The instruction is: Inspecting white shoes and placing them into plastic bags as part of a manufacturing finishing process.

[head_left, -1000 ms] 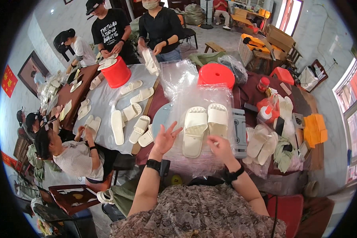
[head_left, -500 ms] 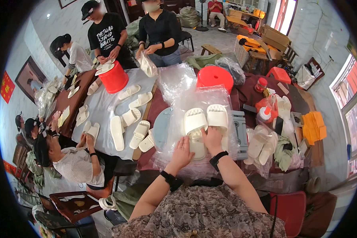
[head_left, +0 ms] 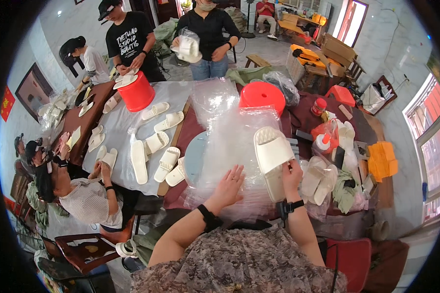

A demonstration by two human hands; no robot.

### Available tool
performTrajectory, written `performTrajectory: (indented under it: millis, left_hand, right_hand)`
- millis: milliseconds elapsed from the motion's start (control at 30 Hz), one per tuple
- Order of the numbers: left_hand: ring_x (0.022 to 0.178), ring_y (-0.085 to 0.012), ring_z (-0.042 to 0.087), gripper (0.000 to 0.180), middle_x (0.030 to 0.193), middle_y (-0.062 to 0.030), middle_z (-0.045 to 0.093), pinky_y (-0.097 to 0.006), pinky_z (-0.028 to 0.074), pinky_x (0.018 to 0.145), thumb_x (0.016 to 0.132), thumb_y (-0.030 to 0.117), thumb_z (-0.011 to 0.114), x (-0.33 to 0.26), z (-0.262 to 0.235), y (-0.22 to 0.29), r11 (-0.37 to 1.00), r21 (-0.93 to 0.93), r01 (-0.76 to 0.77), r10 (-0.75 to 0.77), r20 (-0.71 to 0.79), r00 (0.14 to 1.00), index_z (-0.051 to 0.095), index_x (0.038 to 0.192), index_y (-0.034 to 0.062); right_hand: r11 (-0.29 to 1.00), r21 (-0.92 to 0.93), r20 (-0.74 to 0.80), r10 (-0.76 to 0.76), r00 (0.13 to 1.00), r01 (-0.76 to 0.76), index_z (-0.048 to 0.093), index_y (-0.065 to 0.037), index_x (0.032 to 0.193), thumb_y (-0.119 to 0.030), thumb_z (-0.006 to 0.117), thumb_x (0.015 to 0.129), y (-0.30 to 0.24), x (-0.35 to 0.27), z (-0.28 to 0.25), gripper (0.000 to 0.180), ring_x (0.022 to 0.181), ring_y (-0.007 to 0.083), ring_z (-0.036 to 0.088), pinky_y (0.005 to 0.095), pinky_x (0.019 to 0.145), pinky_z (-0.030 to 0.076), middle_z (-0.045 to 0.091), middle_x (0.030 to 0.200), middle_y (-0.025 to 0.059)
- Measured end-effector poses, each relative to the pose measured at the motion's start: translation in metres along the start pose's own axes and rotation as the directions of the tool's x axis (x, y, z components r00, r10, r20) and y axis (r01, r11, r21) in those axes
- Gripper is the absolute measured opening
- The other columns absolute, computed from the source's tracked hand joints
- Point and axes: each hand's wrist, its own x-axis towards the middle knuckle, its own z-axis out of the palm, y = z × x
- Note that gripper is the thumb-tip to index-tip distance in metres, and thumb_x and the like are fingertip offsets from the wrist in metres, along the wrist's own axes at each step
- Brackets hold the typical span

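Note:
A cream slide slipper [head_left: 275, 154] is raised over the right side of a pile of clear plastic bags [head_left: 234, 132], its toe pointing away from me. My right hand [head_left: 292, 178] grips it at the right edge by the strap. Another slipper seems pressed against it, though mostly hidden. My left hand [head_left: 227, 186] lies flat on the bags with its fingers stretched out and nothing held. Under the bags' left edge shows a round grey-blue stool top [head_left: 195, 156].
Cream slippers [head_left: 156, 142] lie to the left; bagged pairs [head_left: 319, 180] lie at right. Beyond the bags stands a red stool [head_left: 262, 96], with another red stool [head_left: 136, 93] farther left. A bottle [head_left: 322, 141] and an orange bag [head_left: 381, 161] are at right. Co-workers stand and sit around the tables.
Two slippers that lay side by side on the bags have been lifted and brought together to the right by my right hand. My left hand has spread over the bags.

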Motion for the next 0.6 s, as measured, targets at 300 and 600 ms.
performTrajectory:
  millis: [300, 600]
  left_hand:
    - [0.146, -0.0444, 0.016, 0.111, 0.156, -0.0267, 0.022, -0.053, 0.018, 0.118, 0.058, 0.076, 0.072, -0.003, -0.011, 0.002, 0.977, -0.202, -0.075, 0.102, 0.127, 0.987, 0.043, 0.145, 0.0131]
    - [0.146, -0.0446, 0.014, 0.116, 0.158, -0.0258, 0.017, -0.053, 0.014, 0.118, 0.056, 0.083, 0.067, -0.006, 0.000, 0.008, 0.986, -0.162, -0.030, 0.053, 0.142, 0.988, 0.041, 0.147, 0.0171]
  right_hand:
    - [0.940, -0.264, 0.249, -0.149, 0.957, 0.215, 0.059, 0.000, 0.095, -0.021, 0.070, 0.085, -0.008, -0.037, 0.014, 0.025, 0.083, 0.0357, 0.061, 0.0455, 0.067, 0.046, 0.059, 0.098, 0.0168]
    - [0.868, -0.473, 0.341, 0.020, 0.940, 0.153, 0.066, -0.002, 0.096, -0.041, 0.066, 0.087, 0.025, -0.033, 0.026, 0.040, 0.094, 0.0351, 0.060, 0.0461, 0.073, 0.051, 0.060, 0.105, 0.0137]
